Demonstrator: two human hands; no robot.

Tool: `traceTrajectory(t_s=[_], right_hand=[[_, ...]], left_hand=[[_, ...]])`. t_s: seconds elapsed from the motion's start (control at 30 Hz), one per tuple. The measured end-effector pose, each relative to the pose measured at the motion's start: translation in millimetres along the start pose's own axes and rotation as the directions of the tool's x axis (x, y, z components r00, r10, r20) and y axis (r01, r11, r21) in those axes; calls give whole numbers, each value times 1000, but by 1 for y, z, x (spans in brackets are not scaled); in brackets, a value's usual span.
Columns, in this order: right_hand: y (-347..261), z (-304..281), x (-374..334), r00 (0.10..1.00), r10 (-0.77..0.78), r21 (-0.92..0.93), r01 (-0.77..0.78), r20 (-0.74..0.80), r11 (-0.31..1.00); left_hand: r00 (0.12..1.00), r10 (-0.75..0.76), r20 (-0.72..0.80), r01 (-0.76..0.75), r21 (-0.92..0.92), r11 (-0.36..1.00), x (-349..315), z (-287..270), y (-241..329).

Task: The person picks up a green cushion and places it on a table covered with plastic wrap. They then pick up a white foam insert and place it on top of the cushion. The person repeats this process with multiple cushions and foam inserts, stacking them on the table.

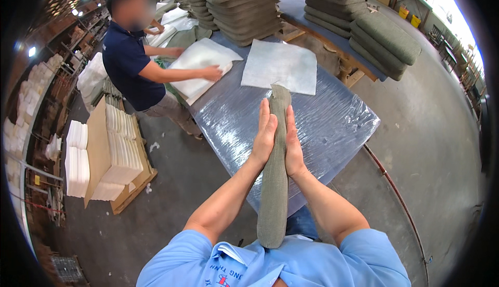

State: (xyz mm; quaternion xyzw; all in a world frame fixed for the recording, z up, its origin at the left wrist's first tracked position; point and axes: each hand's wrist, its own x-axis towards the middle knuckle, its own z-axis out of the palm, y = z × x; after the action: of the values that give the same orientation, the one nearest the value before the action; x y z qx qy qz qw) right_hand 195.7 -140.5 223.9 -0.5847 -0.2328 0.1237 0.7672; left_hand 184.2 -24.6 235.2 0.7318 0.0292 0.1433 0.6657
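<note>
Between my two palms a grey-green fabric-covered cushion (273, 193) stands on its narrow edge, its near end close to my chest. My left hand (264, 135) presses flat on its left side, fingers straight and together. On the opposite side my right hand (294, 147) does the same, fingers pointing away from me. At the cushion's far end some loose cloth sticks up. Under it is a table (332, 131) wrapped in shiny clear film. A white padded sheet (280, 66) lies just beyond the cushion's far end.
A co-worker (127, 63) at the table's left handles another white sheet (202, 63). Tall stacks of grey-green cushions (239, 9) stand at the back, more cushions (384, 43) at the back right. White sheets (122, 152) fill a pallet at left. A hose (395, 185) crosses the floor.
</note>
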Motion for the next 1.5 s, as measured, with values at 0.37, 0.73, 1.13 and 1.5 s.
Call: traceTrajectory(t_s=[0.37,0.73,1.13,1.5], right_hand=[[17,-33,78,990,104,202,-83,-95,976],[46,-26,145,936,28,-178,-95,-350,979],[59,-31,150,970,54,-41,-66,-238,997],[50,-31,79,960,-65,-387,-47,-271,921]], left_hand=[[987,-158,15,144,-506,850,47,-20,-9],[976,-143,164,191,-326,926,110,-24,-43],[988,-43,150,44,-4,999,111,-16,-8],[899,-253,358,223,122,967,111,-31,5]])
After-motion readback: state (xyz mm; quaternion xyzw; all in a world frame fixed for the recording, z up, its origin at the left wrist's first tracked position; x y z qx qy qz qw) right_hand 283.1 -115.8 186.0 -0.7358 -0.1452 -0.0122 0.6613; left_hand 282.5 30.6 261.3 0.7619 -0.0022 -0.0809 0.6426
